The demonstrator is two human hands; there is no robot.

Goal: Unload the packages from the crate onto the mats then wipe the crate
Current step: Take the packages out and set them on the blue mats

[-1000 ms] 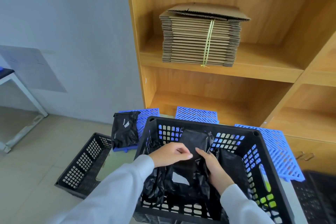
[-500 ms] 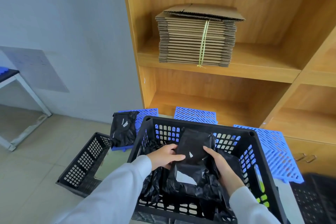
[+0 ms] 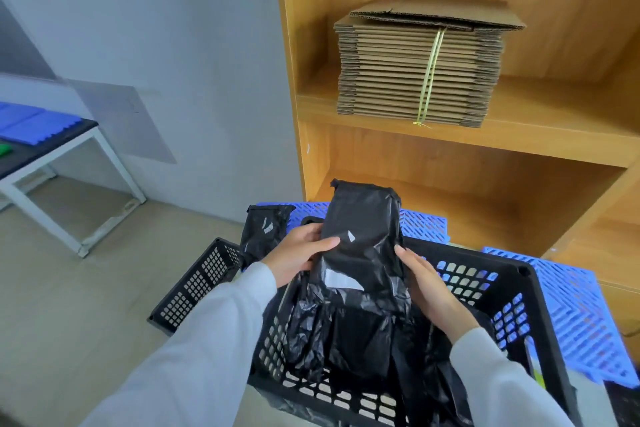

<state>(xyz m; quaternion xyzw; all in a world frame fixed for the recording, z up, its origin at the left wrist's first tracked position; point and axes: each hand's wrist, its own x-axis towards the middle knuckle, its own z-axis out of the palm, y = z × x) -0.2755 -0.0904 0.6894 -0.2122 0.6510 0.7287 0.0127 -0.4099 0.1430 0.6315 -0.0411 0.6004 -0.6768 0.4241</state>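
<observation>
Black plastic film crinkles under both hands: the left hand (image 3: 298, 255) presses its fingers across the front of a black package (image 3: 360, 246) while the right hand (image 3: 427, 282) braces the opposite edge, so the package is clamped between the two palms and stands upright, most of it above the rim of the black crate (image 3: 516, 291). Its lower end hangs among more black packages (image 3: 349, 333) that lie crumpled inside the crate, so the unloading is far from finished. Just beyond the crate's far-left corner, one other black package (image 3: 263, 229) already rests on a blue mat (image 3: 420, 224), which suggests the job is in its early part. A second blue mat (image 3: 571, 305) lies to the right of the crate with nothing visibly on it. An empty smaller black basket (image 3: 197, 284) sits on the floor to the left. No cloth for wiping is in sight, and the wiping cannot reasonably begin until the crate is cleared.
</observation>
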